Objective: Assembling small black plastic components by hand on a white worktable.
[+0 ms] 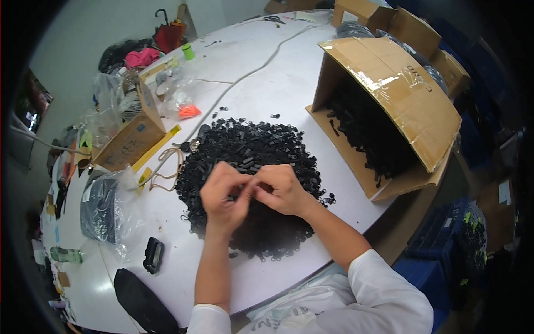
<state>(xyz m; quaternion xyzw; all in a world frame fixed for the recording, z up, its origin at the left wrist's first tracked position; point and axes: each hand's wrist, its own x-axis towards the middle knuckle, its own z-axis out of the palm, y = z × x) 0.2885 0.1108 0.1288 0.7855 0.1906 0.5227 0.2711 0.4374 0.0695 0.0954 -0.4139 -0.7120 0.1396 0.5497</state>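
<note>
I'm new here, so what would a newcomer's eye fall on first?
Probably the big heap of small black pieces on the white table, with the person's hands, left hand and right hand, close together over it. Next, perhaps, the large cardboard box on its side to the right, with similar dark pieces inside. Beyond the heap, to the left, a small bright orange item also stands out.

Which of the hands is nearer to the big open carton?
Right. The right hand is left of the carton, over the black pile; the left hand is farther left, also over it.
</note>
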